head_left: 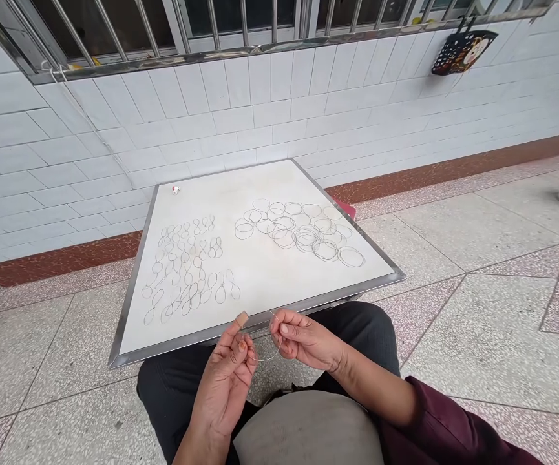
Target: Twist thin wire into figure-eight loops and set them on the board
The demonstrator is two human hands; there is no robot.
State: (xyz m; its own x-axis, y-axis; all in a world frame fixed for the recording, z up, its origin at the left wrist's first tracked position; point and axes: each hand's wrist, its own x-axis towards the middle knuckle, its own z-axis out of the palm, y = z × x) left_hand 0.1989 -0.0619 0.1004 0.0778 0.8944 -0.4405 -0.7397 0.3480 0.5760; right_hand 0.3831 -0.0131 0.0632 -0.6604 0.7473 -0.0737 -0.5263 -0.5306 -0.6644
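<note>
My left hand point(225, 381) and my right hand point(303, 339) pinch a thin wire loop point(262, 342) between their fingertips, just above the near edge of the board. A tan bandage point(242, 318) wraps one left fingertip. The white metal-framed board point(269, 184) rests tilted across my lap. On it lie several plain wire rings point(298, 232) at the right and several figure-eight wire shapes point(187, 271) at the left. A small red-and-white object point(176, 189) sits near the far edge.
Dark trousers point(361, 329) and a grey cloth point(308, 433) lie beneath my hands, and a maroon sleeve point(434, 420) covers my right arm. Beyond the board stands a white tiled wall point(221, 129) under barred windows. Speckled floor tiles point(477, 336) surround me.
</note>
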